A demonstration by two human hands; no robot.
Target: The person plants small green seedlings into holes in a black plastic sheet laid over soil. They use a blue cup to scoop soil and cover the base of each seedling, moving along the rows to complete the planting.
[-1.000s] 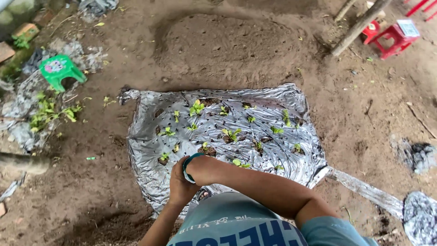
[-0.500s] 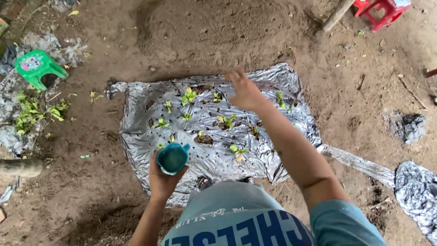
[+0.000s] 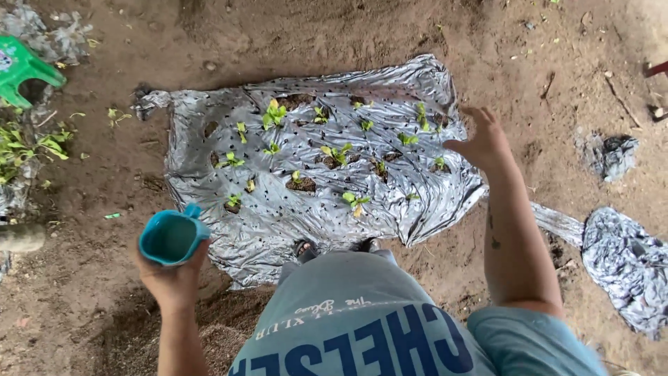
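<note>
Cup (image 3: 171,237), teal, sits upright in left hand (image 3: 174,278), gripped from below, over bare dirt just off foil sheet's (image 3: 229,139) near-left edge. Right hand (image 3: 480,143) hovers open, fingers spread, empty, at sheet's right edge near seedlings (image 3: 341,153). Open soil all round; green stool (image 3: 21,66) far left.

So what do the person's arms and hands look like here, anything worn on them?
Both hands are bare: no gloves, rings or watch show on the left hand or right hand. The forearms are bare too. A short light-blue sleeve covers the right upper arm. Small dark marks sit on the right forearm.
</note>
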